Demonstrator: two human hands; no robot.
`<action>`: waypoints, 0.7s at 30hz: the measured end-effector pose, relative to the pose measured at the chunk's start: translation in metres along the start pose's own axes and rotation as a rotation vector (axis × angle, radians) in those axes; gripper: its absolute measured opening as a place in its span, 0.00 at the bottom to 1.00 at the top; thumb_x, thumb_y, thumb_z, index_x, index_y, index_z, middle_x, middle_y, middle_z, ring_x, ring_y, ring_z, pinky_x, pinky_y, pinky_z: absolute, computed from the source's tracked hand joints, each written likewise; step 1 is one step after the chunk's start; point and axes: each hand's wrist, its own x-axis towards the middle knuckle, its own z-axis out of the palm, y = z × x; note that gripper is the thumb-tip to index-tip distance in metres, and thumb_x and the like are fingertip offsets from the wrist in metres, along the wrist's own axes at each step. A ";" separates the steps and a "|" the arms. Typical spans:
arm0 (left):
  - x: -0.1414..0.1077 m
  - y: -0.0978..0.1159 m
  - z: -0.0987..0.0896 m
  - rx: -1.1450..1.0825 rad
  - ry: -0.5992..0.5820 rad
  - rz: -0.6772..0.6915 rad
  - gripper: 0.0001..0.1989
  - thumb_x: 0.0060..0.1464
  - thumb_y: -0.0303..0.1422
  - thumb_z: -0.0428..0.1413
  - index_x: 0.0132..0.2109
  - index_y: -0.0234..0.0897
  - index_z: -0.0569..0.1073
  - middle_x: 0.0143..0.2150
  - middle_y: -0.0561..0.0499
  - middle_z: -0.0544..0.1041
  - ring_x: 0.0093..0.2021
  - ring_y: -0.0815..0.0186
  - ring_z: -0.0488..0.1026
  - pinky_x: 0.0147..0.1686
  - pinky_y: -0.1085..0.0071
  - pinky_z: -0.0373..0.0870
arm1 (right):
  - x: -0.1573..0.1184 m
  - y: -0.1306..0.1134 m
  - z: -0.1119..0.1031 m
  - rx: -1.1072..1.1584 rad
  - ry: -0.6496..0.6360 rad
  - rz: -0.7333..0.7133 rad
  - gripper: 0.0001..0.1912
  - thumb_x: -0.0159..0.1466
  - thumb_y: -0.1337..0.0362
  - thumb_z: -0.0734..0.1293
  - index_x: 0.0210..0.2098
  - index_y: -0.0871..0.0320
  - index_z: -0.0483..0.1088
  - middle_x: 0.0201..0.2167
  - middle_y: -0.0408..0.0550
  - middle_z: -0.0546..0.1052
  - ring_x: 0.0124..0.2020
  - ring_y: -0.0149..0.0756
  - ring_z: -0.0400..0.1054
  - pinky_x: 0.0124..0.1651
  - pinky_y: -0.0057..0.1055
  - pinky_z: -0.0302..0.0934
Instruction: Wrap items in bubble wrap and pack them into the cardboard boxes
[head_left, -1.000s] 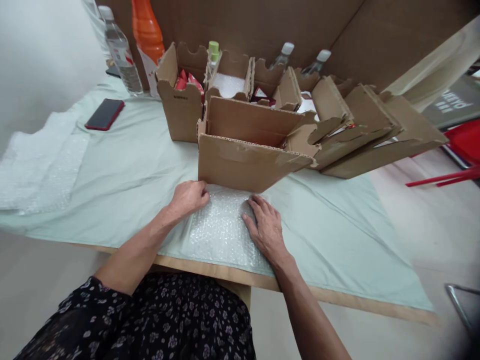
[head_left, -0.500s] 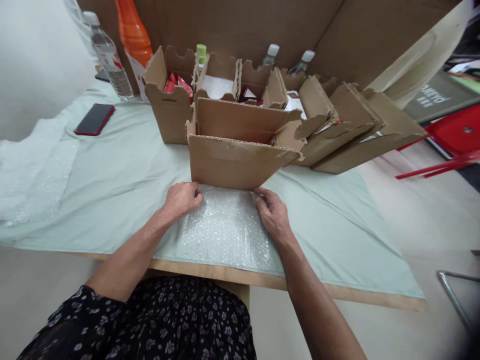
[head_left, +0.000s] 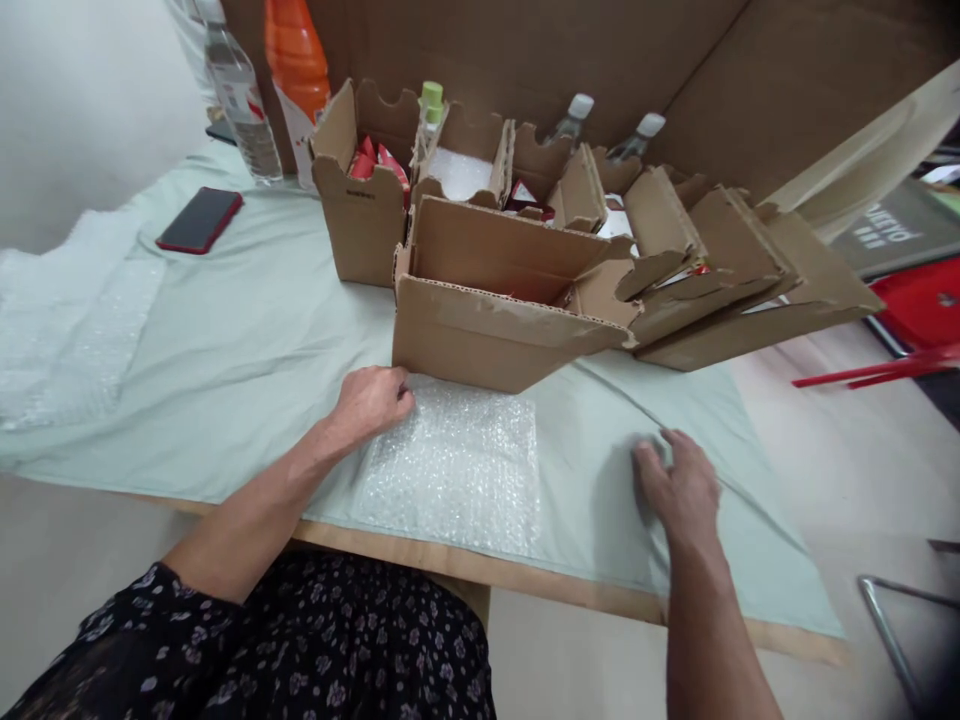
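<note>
A sheet of clear bubble wrap (head_left: 465,470) lies flat at the table's front edge, below an open cardboard box (head_left: 495,345). My left hand (head_left: 375,400) is closed at the sheet's far left corner, fingers curled and pinching its edge beside the box's lower corner. To the right, apart from the sheet, my right hand (head_left: 681,485) hovers low over the cloth, thumb and fingers apart, holding nothing. Its outline is a little blurred. Red material shows faintly inside the box.
Behind stand several more open cardboard boxes (head_left: 367,235), some holding red packets. A phone (head_left: 200,220), more bubble wrap (head_left: 82,320), a water bottle (head_left: 244,100) and an orange bottle (head_left: 298,60) are at the left. A red chair (head_left: 922,310) stands beyond the table's right side.
My right hand has let go of the sheet's far right corner and moved right over the cloth. My left hand stays at the left corner. The view has shifted slightly.
</note>
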 end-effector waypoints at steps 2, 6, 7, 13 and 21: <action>0.000 0.001 0.000 0.013 0.006 -0.004 0.12 0.56 0.32 0.50 0.36 0.37 0.79 0.36 0.40 0.83 0.38 0.52 0.80 0.34 0.63 0.67 | -0.009 -0.032 0.013 0.081 0.002 -0.187 0.30 0.67 0.50 0.59 0.59 0.64 0.71 0.63 0.66 0.72 0.65 0.57 0.65 0.65 0.56 0.59; 0.001 0.003 -0.002 0.030 0.004 -0.041 0.12 0.57 0.32 0.50 0.36 0.37 0.79 0.35 0.40 0.83 0.38 0.52 0.80 0.33 0.63 0.66 | -0.010 -0.090 0.033 0.150 -0.058 -0.430 0.25 0.70 0.52 0.59 0.59 0.58 0.71 0.64 0.61 0.72 0.65 0.53 0.65 0.64 0.55 0.60; 0.001 0.003 -0.003 0.025 0.003 -0.046 0.12 0.57 0.32 0.50 0.36 0.37 0.79 0.35 0.40 0.83 0.38 0.51 0.80 0.33 0.63 0.66 | -0.006 -0.093 0.034 0.135 -0.063 -0.425 0.25 0.70 0.52 0.58 0.60 0.58 0.71 0.65 0.60 0.72 0.65 0.54 0.64 0.64 0.55 0.59; 0.001 0.002 -0.004 0.002 -0.019 -0.030 0.12 0.57 0.32 0.51 0.36 0.37 0.79 0.35 0.40 0.83 0.38 0.51 0.80 0.34 0.63 0.67 | 0.012 -0.046 0.012 -0.048 -0.032 -0.102 0.24 0.68 0.52 0.59 0.56 0.59 0.74 0.63 0.63 0.73 0.63 0.60 0.65 0.62 0.61 0.58; -0.001 -0.003 0.002 -0.170 0.287 0.054 0.12 0.57 0.29 0.51 0.42 0.36 0.78 0.38 0.44 0.83 0.39 0.57 0.79 0.41 0.64 0.72 | -0.057 -0.142 0.010 0.299 -0.060 -0.652 0.14 0.70 0.60 0.61 0.46 0.54 0.78 0.57 0.55 0.78 0.58 0.50 0.71 0.60 0.51 0.62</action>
